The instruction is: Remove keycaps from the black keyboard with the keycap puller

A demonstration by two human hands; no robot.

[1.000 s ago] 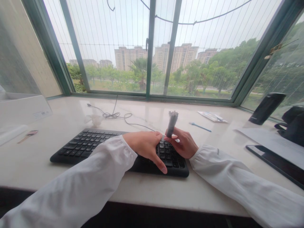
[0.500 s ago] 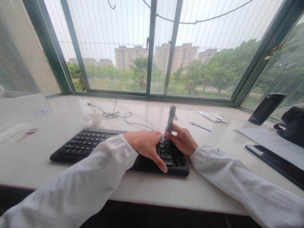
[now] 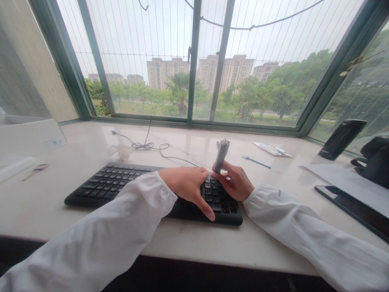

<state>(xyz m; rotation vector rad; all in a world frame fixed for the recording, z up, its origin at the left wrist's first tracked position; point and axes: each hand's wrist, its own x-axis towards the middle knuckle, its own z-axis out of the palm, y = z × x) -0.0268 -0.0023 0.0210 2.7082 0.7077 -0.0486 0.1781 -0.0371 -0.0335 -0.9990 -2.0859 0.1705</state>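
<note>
Right now both forearms reach forward in white sleeves (image 3: 97, 231), converging over the back right corner of a black keyboard (image 3: 121, 182). The left hand (image 3: 185, 187) lies palm-down across the keyboard's right half, wrist low, with its grip spread open; one long finger stretches toward the keyboard's front edge, and the index finger reaches toward the other hand. The right hand (image 3: 234, 185) sits just behind the keyboard's right end, turned inward with the wrist angled, its grip clamped between thumb and fingertips on a gray tube (image 3: 221, 156). That tube stands above the keyboard's back right corner, tilted with its crimped upper end leaning right, and its lower end is hidden by the fingers.

Behind the keyboard, a tangled black cable (image 3: 146, 147) lies on the tabletop (image 3: 91, 142). Beyond its right end are a blue pen (image 3: 257, 162) and a flat packet (image 3: 271, 149). Farther right stand a black cylinder (image 3: 342, 139) and a dark tablet (image 3: 352, 207). Left of the keyboard lies a small tan-and-pink item (image 3: 35, 170), near a white box (image 3: 27, 138).
</note>
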